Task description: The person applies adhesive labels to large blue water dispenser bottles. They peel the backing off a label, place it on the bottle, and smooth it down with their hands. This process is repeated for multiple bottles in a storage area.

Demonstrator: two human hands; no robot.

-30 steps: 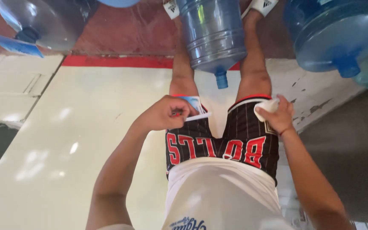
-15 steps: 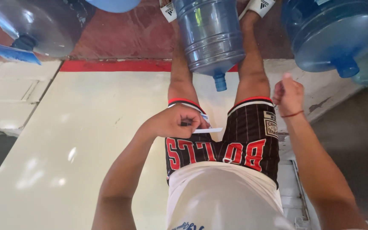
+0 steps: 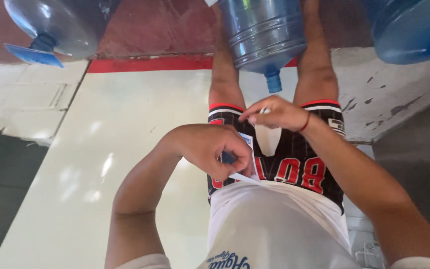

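Observation:
My left hand (image 3: 210,149) is curled in front of my waist and pinches a small white and blue sticker sheet (image 3: 247,159). My right hand (image 3: 277,113) hovers just above it, over my black striped shorts (image 3: 294,164), with a tiny white piece between its fingertips. A large blue water bottle (image 3: 262,32) lies between my legs with its neck pointing toward me.
A clear water bottle (image 3: 51,25) with a blue cap lies at the upper left. Another blue bottle (image 3: 414,30) is at the upper right. The floor (image 3: 115,149) is pale cream with a red stripe (image 3: 150,64), and a chipped concrete ledge (image 3: 394,99) runs on the right.
My left hand pulled the sticker sheet closer to my waist. My right hand moved from beside my right thigh to the middle, just above the left hand.

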